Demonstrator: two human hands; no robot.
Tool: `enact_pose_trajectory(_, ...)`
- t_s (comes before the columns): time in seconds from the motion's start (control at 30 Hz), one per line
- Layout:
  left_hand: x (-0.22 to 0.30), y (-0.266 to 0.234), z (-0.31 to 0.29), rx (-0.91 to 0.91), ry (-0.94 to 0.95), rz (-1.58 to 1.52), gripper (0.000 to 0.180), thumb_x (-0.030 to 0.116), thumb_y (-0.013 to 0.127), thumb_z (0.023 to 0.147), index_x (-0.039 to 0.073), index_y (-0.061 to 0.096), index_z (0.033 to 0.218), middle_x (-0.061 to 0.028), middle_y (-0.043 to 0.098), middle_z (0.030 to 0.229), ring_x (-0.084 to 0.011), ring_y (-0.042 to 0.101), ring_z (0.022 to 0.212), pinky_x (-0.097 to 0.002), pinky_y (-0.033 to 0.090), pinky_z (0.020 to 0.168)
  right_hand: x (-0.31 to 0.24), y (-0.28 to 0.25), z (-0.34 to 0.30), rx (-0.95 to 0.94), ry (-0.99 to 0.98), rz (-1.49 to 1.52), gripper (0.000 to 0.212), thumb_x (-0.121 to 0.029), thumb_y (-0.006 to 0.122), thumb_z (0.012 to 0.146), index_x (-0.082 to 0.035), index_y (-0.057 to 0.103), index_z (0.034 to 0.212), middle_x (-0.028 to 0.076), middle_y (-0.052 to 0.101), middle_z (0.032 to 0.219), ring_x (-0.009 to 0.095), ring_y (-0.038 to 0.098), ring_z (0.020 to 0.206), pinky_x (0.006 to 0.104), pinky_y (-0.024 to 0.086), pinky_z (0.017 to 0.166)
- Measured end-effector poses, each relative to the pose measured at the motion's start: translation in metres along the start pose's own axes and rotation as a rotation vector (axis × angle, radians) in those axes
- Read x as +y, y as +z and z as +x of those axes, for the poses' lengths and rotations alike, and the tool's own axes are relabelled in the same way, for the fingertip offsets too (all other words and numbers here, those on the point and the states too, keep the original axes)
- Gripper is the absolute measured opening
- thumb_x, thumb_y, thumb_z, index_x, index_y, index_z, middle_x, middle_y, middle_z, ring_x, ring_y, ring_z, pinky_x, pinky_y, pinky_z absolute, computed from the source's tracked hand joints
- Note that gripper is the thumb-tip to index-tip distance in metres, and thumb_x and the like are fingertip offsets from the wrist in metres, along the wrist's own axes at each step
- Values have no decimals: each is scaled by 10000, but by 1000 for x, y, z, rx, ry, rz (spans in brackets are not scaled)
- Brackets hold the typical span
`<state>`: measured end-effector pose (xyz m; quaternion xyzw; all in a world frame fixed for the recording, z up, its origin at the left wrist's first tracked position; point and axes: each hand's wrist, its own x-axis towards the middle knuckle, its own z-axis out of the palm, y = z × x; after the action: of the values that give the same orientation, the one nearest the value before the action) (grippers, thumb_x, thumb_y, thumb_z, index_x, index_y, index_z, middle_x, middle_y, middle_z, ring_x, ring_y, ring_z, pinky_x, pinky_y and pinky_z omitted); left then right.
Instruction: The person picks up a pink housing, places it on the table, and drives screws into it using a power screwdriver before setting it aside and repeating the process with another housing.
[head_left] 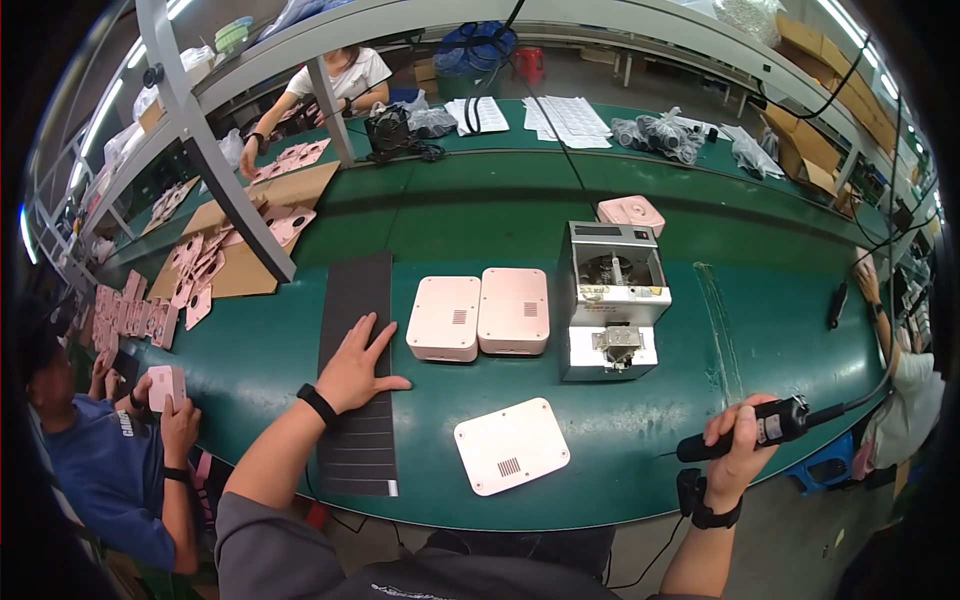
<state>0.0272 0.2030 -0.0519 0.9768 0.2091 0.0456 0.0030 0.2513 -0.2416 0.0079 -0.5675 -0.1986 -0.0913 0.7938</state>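
Note:
My left hand (355, 368) lies with its fingers spread on a long black sheet (358, 445) marked with pale cross lines. My right hand (738, 455) is wrapped round a black corded electric screwdriver (782, 422), its thin bit pointing left over the bench's near edge. Between the hands a pale pink panel (512, 447) with corner holes and a small vent grille lies at a slant. Beyond it two pink box-shaped housings (445, 312) stand side by side, grilles upward. A grey metal screw feeder (615, 300) stands to their right.
Another pink housing (632, 212) sits behind the feeder. Many pink plates (200, 265) lie at the far left, some on cardboard (240, 285). A co-worker at left holds a pink box (166, 388); other people work at far left and right. A metal frame post (215, 150) rises at left.

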Motion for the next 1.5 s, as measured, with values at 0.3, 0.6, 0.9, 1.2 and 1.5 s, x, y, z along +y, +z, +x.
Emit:
enact_pose_trajectory(0.3, -76, -30, -18, -101, 39, 12, 1013, 667, 693, 749, 104, 349, 1518, -243, 333, 1538, -413, 311, 1437, -529, 297, 1166, 5, -23, 11, 56, 64, 89, 155, -183, 563, 987, -63, 502, 1065, 35, 481, 693, 129, 449, 512, 279, 412, 511)
enact_pose_trajectory(0.6, 86, -78, -38, -30, 337, -370, 1117, 563, 847, 627, -7, 373, 1464, -258, 363, 1500, -422, 379, 1392, -484, 361, 1139, -2, -10, 14, 36, 79, -14, 177, -185, 577, 975, -63, 499, 1078, 46, 502, 714, 145, 478, 528, 290, 438, 535)
enact_pose_trajectory(0.9, 182, -32, -22, -136, 497, -737, 924, 249, 891, 658, 150, 445, 1461, -203, 362, 1429, -403, 530, 1204, -424, 503, 995, -34, 56, 47, -147, -101, 205, 207, -245, 534, 1005, -61, 482, 1083, 57, 526, 733, 157, 507, 547, 334, 464, 556)
enact_pose_trajectory(1.2, 192, -27, 0, -175, 502, -854, 866, 184, 865, 681, 165, 465, 1449, -181, 379, 1388, -382, 563, 1148, -433, 517, 965, -25, 120, 85, -204, -59, 80, 219, -263, 561, 978, -47, 523, 990, 64, 531, 666, 167, 503, 500, 332, 451, 506)
enact_pose_trajectory(1.5, 189, -19, -4, -98, 482, -845, 867, 177, 864, 669, 162, 471, 1442, -180, 392, 1378, -381, 569, 1149, -435, 526, 950, -25, 112, 71, -283, 71, 11, 217, -261, 560, 969, -50, 512, 985, 62, 513, 641, 166, 494, 485, 337, 446, 495)
